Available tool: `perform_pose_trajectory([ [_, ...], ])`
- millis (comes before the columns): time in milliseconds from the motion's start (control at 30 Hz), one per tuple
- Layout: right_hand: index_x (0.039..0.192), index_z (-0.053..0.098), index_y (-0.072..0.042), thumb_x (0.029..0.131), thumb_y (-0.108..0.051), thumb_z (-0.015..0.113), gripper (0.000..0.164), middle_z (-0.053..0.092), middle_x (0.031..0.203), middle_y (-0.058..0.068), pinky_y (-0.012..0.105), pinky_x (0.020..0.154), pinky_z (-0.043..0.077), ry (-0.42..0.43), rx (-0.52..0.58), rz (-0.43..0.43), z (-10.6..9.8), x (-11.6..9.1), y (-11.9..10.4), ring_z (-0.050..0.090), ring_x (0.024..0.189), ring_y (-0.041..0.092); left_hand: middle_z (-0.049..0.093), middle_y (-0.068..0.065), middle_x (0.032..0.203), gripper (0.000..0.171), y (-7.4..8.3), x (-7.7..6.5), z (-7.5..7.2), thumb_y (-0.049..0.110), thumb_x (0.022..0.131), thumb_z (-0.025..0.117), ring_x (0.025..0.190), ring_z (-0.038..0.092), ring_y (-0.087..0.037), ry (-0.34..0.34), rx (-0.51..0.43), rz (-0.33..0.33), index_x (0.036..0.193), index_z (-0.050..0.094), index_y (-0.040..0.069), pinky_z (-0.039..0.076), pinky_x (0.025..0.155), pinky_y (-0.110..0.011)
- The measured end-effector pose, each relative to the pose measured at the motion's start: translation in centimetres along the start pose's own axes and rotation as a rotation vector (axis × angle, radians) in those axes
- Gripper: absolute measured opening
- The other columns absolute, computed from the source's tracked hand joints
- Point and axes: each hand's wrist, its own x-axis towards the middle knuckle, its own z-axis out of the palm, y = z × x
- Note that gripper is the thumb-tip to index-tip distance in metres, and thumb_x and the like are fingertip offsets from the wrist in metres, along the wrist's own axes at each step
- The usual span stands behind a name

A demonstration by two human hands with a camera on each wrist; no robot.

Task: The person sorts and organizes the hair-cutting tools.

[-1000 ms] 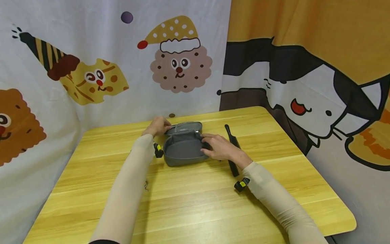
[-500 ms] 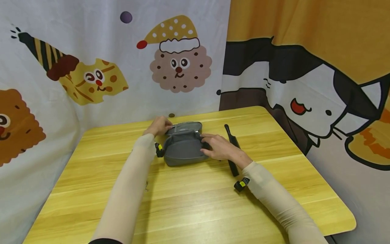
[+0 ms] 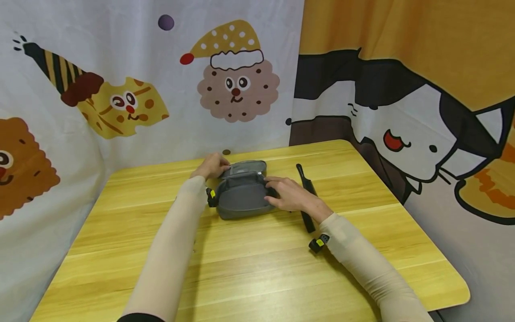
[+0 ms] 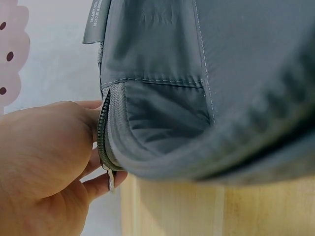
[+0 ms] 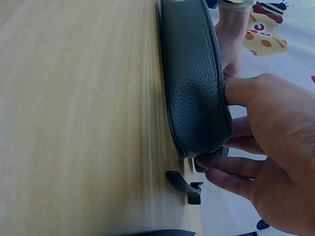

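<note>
A grey zip pouch point(image 3: 243, 197) stands on the table with its lid point(image 3: 248, 167) folded back and its inside facing up. At the lid's left edge is my left hand point(image 3: 211, 166). In the left wrist view its fingers pinch the zipped edge beside a metal zip pull point(image 4: 111, 180). My right hand point(image 3: 287, 193) grips the pouch's right end. The right wrist view shows that thumb point(image 5: 239, 91) on the zip rim, with the other fingers behind the pebbled side wall.
A black handled comb point(image 3: 308, 199) lies on the table point(image 3: 362, 250), just right of my right hand. A small curved black piece point(image 5: 184, 187) is near the pouch's end. Close by my left sleeve point(image 3: 170, 243) shows a sliver of a small metal piece point(image 3: 194, 249). A printed curtain hangs behind.
My left hand has shifted slightly to the right at the lid's edge, and its sleeve now covers most of the small metal piece. The right hand and the pouch stay nearly still.
</note>
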Motion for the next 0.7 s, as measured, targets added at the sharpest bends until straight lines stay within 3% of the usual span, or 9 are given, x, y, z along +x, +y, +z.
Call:
perform_pose_trajectory([
  [33, 0.152, 0.068, 0.002, 0.115, -0.036, 0.068, 0.053, 0.052, 0.175, 0.019, 0.042, 0.096, 0.064, 0.001, -0.002, 0.001, 0.0, 0.0, 0.0, 0.077, 0.084, 0.011, 0.076, -0.023, 0.147, 0.032, 0.0, 0.1, 0.0, 0.014, 0.118, 0.062, 0.139, 0.07, -0.043, -0.005, 0.002, -0.002, 0.142, 0.078, 0.0, 0.059, 0.119, -0.058],
  [67, 0.152, 0.068, 0.002, 0.115, -0.036, 0.068, 0.053, 0.052, 0.175, 0.019, 0.042, 0.096, 0.064, 0.001, -0.004, 0.001, 0.0, 0.0, 0.0, 0.077, 0.085, 0.012, 0.078, -0.019, 0.145, 0.033, -1.3, 1.0, 0.4, 0.02, 0.118, 0.063, 0.137, 0.072, -0.04, -0.007, -0.012, 0.024, 0.14, 0.08, 0.004, 0.061, 0.118, -0.055],
  [200, 0.152, 0.068, 0.002, 0.115, -0.035, 0.068, 0.053, 0.052, 0.175, 0.02, 0.044, 0.099, 0.065, 0.002, -0.003, -0.002, 0.0, 0.0, 0.0, 0.08, 0.09, 0.016, 0.079, -0.018, 0.144, 0.032, -1.8, 1.2, 0.3, 0.022, 0.118, 0.063, 0.136, 0.072, -0.038, -0.045, -0.016, 0.04, 0.139, 0.081, 0.005, 0.061, 0.117, -0.055],
  [267, 0.152, 0.068, 0.002, 0.115, -0.035, 0.068, 0.052, 0.052, 0.174, 0.02, 0.046, 0.102, 0.065, 0.003, 0.0, -0.005, 0.1, 0.0, 0.0, 0.081, 0.095, 0.02, 0.08, -0.016, 0.141, 0.032, -3.2, 2.4, 0.7, 0.025, 0.117, 0.065, 0.133, 0.073, -0.037, -0.054, -0.008, 0.059, 0.137, 0.082, 0.007, 0.062, 0.114, -0.055],
  [300, 0.152, 0.068, 0.002, 0.115, -0.035, 0.068, 0.053, 0.052, 0.174, 0.021, 0.046, 0.102, 0.065, 0.004, 0.001, -0.006, 0.1, 0.0, 0.0, 0.082, 0.099, 0.023, 0.079, -0.019, 0.141, 0.031, -2.7, 2.2, 0.6, 0.021, 0.117, 0.064, 0.133, 0.073, -0.04, -0.055, 0.018, 0.045, 0.138, 0.081, 0.005, 0.062, 0.113, -0.057],
  [367, 0.152, 0.068, 0.002, 0.115, -0.035, 0.068, 0.053, 0.052, 0.174, 0.021, 0.048, 0.106, 0.065, 0.005, 0.002, -0.007, 0.1, 0.0, 0.0, 0.082, 0.111, 0.029, 0.081, -0.016, 0.14, 0.031, -4.1, 3.2, 0.9, 0.024, 0.115, 0.067, 0.13, 0.074, -0.037, -0.06, 0.02, 0.065, 0.137, 0.082, 0.008, 0.063, 0.11, -0.055],
  [433, 0.152, 0.068, 0.002, 0.115, -0.035, 0.068, 0.053, 0.052, 0.174, 0.021, 0.048, 0.105, 0.065, 0.003, 0.001, -0.007, 0.0, 0.0, 0.0, 0.082, 0.11, 0.029, 0.079, -0.017, 0.142, 0.032, -4.4, 3.6, 1.0, 0.024, 0.116, 0.065, 0.132, 0.073, -0.039, -0.068, 0.022, 0.062, 0.138, 0.081, 0.008, 0.062, 0.111, -0.057],
  [600, 0.153, 0.067, 0.002, 0.115, -0.035, 0.067, 0.053, 0.052, 0.175, 0.02, 0.05, 0.11, 0.064, 0.005, -0.004, -0.01, 0.1, -0.1, 0.1, 0.081, 0.118, 0.031, 0.071, -0.025, 0.153, 0.037, -1.4, 0.3, -0.8, 0.018, 0.119, 0.058, 0.145, 0.065, -0.046, -0.119, -0.017, 0.044, 0.147, 0.074, 0.0, 0.056, 0.122, -0.062],
  [700, 0.153, 0.067, 0.002, 0.115, -0.036, 0.067, 0.054, 0.052, 0.175, 0.02, 0.051, 0.112, 0.064, 0.001, -0.002, -0.008, 0.1, 0.0, 0.2, 0.08, 0.121, 0.032, 0.069, -0.027, 0.155, 0.039, -0.9, -0.8, -1.3, 0.018, 0.12, 0.055, 0.147, 0.063, -0.046, -0.131, -0.012, 0.049, 0.15, 0.07, -0.002, 0.054, 0.123, -0.062],
])
